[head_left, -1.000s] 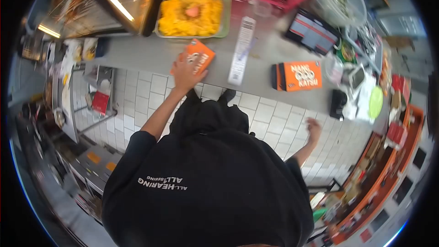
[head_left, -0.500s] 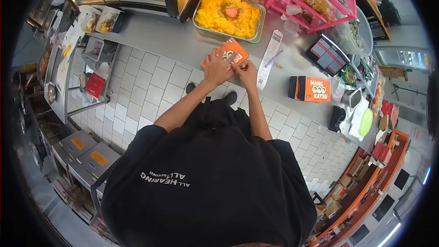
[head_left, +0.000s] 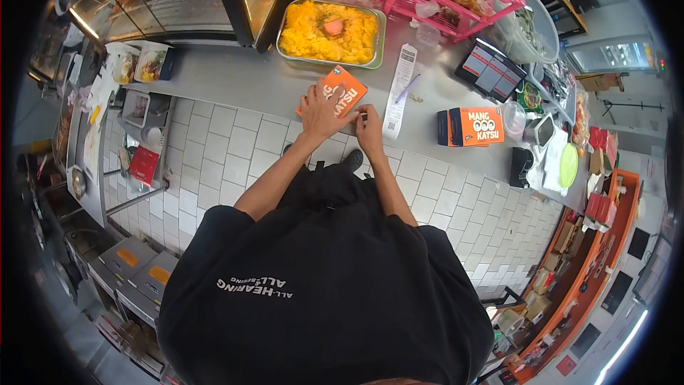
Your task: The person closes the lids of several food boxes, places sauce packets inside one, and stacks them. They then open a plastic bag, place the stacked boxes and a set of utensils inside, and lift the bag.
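The left hand (head_left: 320, 112) lies spread on the orange box (head_left: 349, 91), at the near side of the metal surface (head_left: 235, 78), just nearer than 1 tray of yellow food (head_left: 329, 31). The right hand (head_left: 369, 130) has bent fingers at the box's near right side; its grip cannot be told. Right of them lies 1 paper strip (head_left: 400, 93).

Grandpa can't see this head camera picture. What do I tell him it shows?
A person's left hand rests on an orange Mang Katsu box on a metal counter, the right hand at its edge. Beyond sits a tray of yellow food; to the right lie a long receipt and matching boxes.
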{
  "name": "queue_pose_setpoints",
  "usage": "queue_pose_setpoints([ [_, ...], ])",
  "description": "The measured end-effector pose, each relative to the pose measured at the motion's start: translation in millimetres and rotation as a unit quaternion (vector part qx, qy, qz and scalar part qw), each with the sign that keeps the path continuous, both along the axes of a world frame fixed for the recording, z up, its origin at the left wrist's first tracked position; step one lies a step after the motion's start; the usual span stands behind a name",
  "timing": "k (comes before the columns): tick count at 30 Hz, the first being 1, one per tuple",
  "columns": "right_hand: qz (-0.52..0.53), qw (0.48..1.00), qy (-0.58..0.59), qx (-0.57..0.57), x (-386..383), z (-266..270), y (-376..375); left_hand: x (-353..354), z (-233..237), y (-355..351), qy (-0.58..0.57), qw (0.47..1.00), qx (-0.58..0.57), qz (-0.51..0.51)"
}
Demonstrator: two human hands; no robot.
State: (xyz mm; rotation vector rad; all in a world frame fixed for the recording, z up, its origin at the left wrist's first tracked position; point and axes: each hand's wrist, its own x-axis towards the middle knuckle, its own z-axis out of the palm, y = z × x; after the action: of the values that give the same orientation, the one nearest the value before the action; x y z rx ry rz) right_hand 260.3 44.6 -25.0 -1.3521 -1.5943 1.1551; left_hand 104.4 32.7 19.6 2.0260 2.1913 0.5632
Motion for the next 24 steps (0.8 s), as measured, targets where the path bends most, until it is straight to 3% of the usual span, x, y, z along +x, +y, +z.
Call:
queue_pose_setpoints([
  [1,-0.004,1.0,0.002,0.0,4,11,-5,3,6,6,0.002,1.0,0.0,-0.004],
  [3,-0.058,0.995,0.078,-0.031,17,24,-16,11,10,16,0.003,0.99,-0.124,0.062],
  [4,-0.048,0.99,0.09,-0.093,31,27,-19,16,9,15,0.004,0.99,-0.125,0.059],
  [7,-0.1,0.974,0.154,-0.13,60,40,-26,37,16,18,-0.039,0.997,-0.034,0.051],
  [8,-0.085,0.977,0.133,-0.145,71,42,-28,55,25,16,-0.072,0.997,0.012,0.011],
  [9,-0.096,0.957,0.209,-0.178,77,64,-31,74,41,15,-0.105,0.992,0.059,-0.029],
  [10,-0.103,0.93,0.285,-0.207,83,86,-32,93,64,15,-0.149,0.985,0.026,-0.089],
  [12,-0.236,0.959,0.143,-0.063,114,50,-35,121,90,11,-0.218,0.945,-0.002,-0.245],
  [13,-0.234,0.961,0.144,-0.044,134,76,-36,119,97,16,-0.232,0.914,0.011,-0.333],
  [16,-0.269,0.93,0.246,-0.043,198,108,-13,76,109,13,-0.218,0.941,0.011,-0.26],
  [18,-0.296,0.908,0.293,-0.037,240,120,1,14,57,24,-0.256,0.956,-0.002,-0.144],
  [20,-0.336,0.894,0.295,-0.021,269,122,14,-85,0,24,-0.261,0.964,0.059,0.002],
  [21,-0.398,0.892,0.216,0.008,279,115,26,-132,-16,23,-0.296,0.938,0.121,0.131],
  [22,-0.425,0.883,0.199,-0.011,269,125,30,-187,-16,19,-0.25,0.938,0.115,0.211],
  [24,-0.478,0.877,0.037,-0.044,279,106,39,-282,-11,13,-0.183,0.916,0.132,0.331],
])
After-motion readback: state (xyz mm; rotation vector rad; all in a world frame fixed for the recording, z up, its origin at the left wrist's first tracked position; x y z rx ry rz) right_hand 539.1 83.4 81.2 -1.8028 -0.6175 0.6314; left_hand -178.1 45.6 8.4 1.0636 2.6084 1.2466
